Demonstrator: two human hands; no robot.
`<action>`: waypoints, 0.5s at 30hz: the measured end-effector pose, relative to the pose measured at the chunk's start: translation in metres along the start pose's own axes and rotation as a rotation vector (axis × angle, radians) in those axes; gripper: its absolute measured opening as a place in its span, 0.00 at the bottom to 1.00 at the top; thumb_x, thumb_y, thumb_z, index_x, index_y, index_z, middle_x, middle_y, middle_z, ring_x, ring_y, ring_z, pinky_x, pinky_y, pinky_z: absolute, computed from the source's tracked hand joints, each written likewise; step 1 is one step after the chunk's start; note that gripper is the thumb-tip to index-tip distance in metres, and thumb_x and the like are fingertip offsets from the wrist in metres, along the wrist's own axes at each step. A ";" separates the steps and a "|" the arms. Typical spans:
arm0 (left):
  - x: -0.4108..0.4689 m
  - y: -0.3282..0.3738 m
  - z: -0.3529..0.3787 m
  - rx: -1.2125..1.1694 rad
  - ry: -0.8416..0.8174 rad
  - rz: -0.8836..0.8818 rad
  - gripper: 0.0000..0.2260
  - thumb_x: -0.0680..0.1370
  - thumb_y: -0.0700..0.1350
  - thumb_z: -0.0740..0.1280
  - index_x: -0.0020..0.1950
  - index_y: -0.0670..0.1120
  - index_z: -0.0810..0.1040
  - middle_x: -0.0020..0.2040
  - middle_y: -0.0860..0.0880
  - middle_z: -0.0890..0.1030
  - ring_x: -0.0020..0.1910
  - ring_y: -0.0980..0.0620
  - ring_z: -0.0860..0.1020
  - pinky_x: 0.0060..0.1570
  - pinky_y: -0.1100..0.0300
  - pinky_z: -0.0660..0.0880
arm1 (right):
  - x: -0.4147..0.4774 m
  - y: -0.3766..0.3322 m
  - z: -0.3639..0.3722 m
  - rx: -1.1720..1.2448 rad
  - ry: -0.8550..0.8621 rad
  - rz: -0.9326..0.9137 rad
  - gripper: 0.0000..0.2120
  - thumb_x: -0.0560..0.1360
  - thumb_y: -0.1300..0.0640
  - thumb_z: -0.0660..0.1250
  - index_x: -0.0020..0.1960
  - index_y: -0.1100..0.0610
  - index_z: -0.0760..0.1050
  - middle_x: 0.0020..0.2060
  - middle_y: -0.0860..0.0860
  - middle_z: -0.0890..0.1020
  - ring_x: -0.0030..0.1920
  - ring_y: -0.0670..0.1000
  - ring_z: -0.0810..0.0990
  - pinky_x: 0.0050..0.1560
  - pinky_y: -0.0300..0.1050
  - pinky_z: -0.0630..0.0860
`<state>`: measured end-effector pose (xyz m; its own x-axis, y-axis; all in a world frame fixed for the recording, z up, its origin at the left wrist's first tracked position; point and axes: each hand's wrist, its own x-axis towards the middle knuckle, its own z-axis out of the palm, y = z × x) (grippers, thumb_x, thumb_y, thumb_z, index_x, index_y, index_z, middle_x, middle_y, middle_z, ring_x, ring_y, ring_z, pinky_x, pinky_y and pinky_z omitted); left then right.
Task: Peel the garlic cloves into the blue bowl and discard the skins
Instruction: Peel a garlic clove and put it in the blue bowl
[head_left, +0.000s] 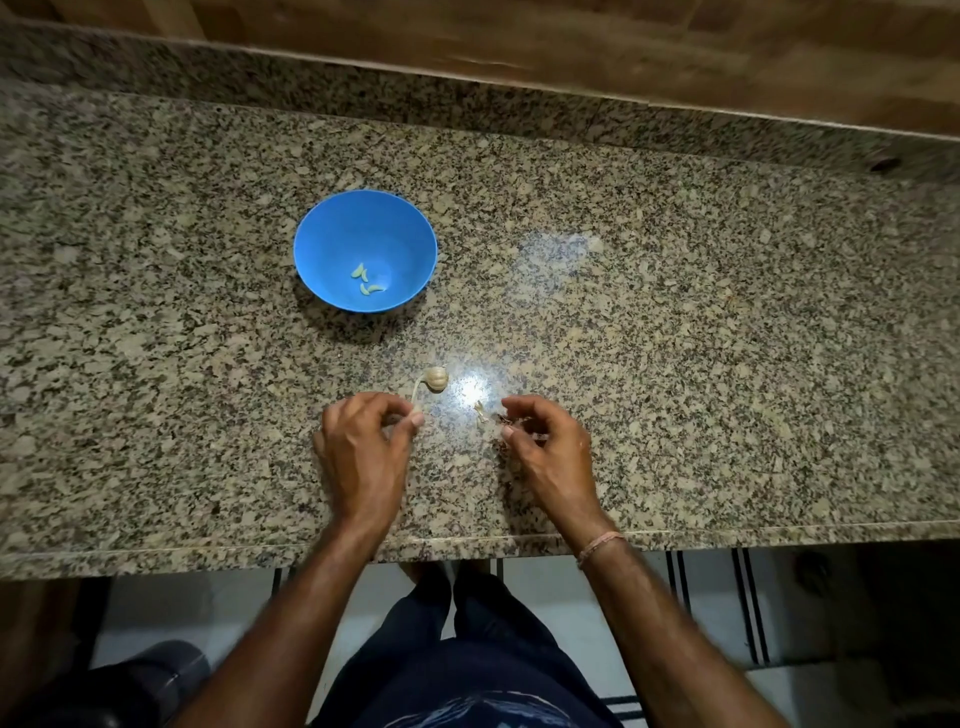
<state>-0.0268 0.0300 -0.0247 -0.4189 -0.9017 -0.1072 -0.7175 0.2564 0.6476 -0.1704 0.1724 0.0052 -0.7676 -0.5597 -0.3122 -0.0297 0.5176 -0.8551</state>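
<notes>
A blue bowl (332, 228) stands on the granite counter, with three peeled garlic cloves (367, 280) at its bottom. Nearer me a garlic bulb (436, 379) lies on the counter, its pale stem curving down to my left hand (363, 447). That hand's thumb and forefinger pinch the stem's end. My right hand (545, 447) is curled just right of it, fingers closed around dark papery garlic skins (511, 428). A small scrap of skin (480, 410) lies on the counter between my hands.
The granite counter (675, 338) runs left to right, with a raised back edge and a wooden wall (519, 41) behind it. Its front edge is just below my wrists. My legs and a tiled floor show beneath.
</notes>
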 end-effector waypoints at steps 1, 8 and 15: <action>0.003 -0.005 -0.002 0.021 0.002 -0.008 0.08 0.75 0.53 0.77 0.51 0.55 0.81 0.57 0.54 0.82 0.60 0.51 0.72 0.59 0.52 0.63 | 0.001 0.003 -0.003 -0.034 0.010 -0.008 0.16 0.78 0.64 0.73 0.63 0.52 0.81 0.57 0.42 0.81 0.55 0.40 0.81 0.59 0.41 0.82; -0.030 0.012 0.015 -0.044 -0.127 0.184 0.19 0.78 0.44 0.75 0.66 0.50 0.76 0.60 0.52 0.75 0.49 0.57 0.78 0.38 0.66 0.79 | -0.012 0.021 -0.004 -0.258 0.051 -0.082 0.20 0.78 0.71 0.69 0.68 0.60 0.77 0.58 0.51 0.77 0.55 0.45 0.78 0.53 0.27 0.77; -0.023 0.043 0.045 0.011 -0.189 0.237 0.27 0.76 0.43 0.77 0.73 0.46 0.72 0.64 0.48 0.74 0.52 0.54 0.77 0.47 0.60 0.82 | 0.014 0.007 0.005 -0.174 0.019 -0.125 0.17 0.79 0.70 0.68 0.66 0.60 0.79 0.60 0.52 0.81 0.59 0.48 0.81 0.63 0.31 0.76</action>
<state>-0.0728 0.0776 -0.0283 -0.6705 -0.7360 -0.0930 -0.5929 0.4563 0.6636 -0.1783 0.1650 -0.0074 -0.7629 -0.6151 -0.1994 -0.2339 0.5500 -0.8018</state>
